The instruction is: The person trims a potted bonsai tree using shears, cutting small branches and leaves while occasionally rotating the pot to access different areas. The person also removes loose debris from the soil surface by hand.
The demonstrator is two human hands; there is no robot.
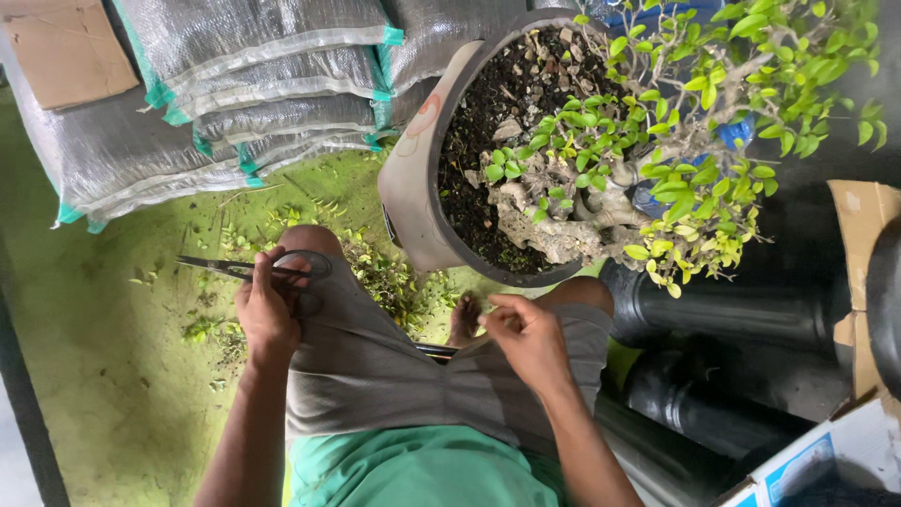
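Free room and obstacles, seen from above. The left hand (pixel 266 314), closed on the scissors (pixel 246 269), rests on the left knee; open green floor (pixel 103 376) lies to its left, strewn only with leaf clippings (pixel 211 329). Beyond that, stacked grey sacks (pixel 235 103) close off the far side. The right hand (pixel 527 338), fingers curled, rests on the right thigh just below the rim of the tilted grey pot (pixel 413 188). The small tree (pixel 638 160) spreads trunk and leafy branches over the pot's mouth, leaving bare soil (pixel 488 113) reachable on the left. Black pipes (pixel 732 310) and cardboard boxes (pixel 859 244) block the right side.
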